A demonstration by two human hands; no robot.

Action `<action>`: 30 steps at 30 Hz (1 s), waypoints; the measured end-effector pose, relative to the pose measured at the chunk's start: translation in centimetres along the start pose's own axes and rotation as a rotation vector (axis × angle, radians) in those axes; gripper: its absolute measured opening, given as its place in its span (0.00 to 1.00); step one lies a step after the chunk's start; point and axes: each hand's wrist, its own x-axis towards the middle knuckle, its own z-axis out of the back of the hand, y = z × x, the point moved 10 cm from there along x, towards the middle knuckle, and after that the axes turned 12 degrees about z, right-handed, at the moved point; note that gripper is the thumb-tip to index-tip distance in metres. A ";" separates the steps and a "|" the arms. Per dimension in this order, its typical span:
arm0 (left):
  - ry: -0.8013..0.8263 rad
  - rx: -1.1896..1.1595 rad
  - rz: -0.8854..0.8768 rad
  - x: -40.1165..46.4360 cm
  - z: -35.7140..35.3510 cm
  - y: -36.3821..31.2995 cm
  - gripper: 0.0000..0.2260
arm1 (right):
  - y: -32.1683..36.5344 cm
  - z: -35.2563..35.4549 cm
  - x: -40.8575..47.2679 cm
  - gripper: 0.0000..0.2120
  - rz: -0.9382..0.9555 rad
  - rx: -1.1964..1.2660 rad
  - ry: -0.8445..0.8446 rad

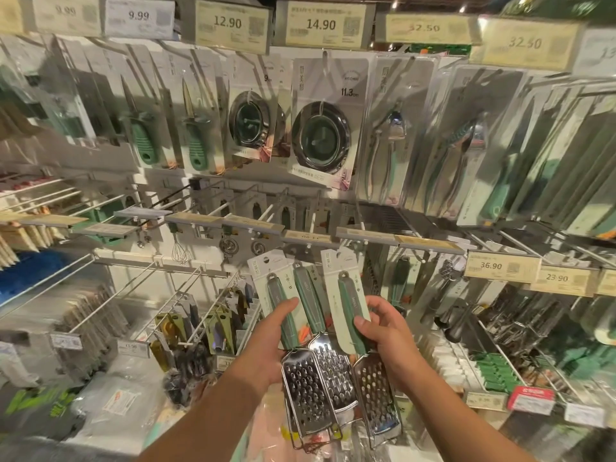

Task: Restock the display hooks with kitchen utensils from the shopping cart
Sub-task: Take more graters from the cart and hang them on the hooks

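Three steel graters with green handles on white backing cards are held up in front of the display wall. My left hand (270, 341) grips the handles of two graters (308, 391). The third grater (376, 395) is in my right hand (383, 331), pinched at the handle and card (340, 288). The card tops reach just under a row of hooks (310, 215) whose front halves are bare. The shopping cart is not in view.
Above hang sink strainers (321, 136), green-handled knives (196, 141) and tongs (386, 151) under price tags (320, 25). Hooks with peelers (216, 328) stand low left. Dark utensils (466, 315) fill the right. A price rail (366, 235) runs across the middle.
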 end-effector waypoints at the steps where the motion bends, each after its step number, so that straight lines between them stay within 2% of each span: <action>1: 0.008 -0.011 -0.001 -0.1 -0.2 0.0 0.14 | 0.1 0.3 0.0 0.13 0.006 -0.003 -0.011; 3: -0.004 -0.017 -0.005 0.2 -0.3 0.0 0.14 | 0.4 0.7 -0.2 0.13 0.020 -0.022 -0.031; 4: -0.013 -0.008 -0.012 0.4 -0.2 0.0 0.20 | 0.5 0.7 -0.3 0.13 0.026 -0.032 -0.037; 7: -0.003 0.046 -0.047 1.3 -0.4 0.2 0.52 | 0.9 0.9 -0.6 0.16 0.082 -0.034 -0.076; 9: -0.004 0.054 -0.060 2.3 -0.1 0.2 0.64 | 0.7 1.6 -0.5 0.16 0.097 -0.051 -0.119; 11: 0.023 0.063 -0.059 2.1 -0.6 0.1 0.65 | 0.5 2.1 -0.6 0.13 0.086 -0.070 -0.164; 15: 0.044 0.030 -0.061 2.2 -0.6 0.3 0.65 | 0.6 2.6 -0.7 0.13 0.095 -0.183 -0.224; 18: 0.039 0.019 -0.090 1.8 -0.6 0.4 0.56 | 0.8 2.8 -0.6 0.20 0.106 -0.223 -0.297; 21: 0.038 0.038 -0.129 1.6 -0.4 0.3 0.53 | 1.3 2.5 -0.6 0.19 0.122 -0.274 -0.325; 24: 0.032 0.012 -0.136 1.3 -0.4 -0.1 0.51 | 2.0 2.3 0.5 0.27 0.110 -0.365 -0.338; 27: 0.050 0.022 -0.140 0.7 -0.5 -0.2 0.49 | 2.0 1.8 2.4 0.33 0.044 -0.474 -0.284; 30: 0.069 0.036 -0.130 1.4 -0.1 0.1 0.55 | 1.5 1.4 2.9 0.38 -0.039 -0.495 -0.245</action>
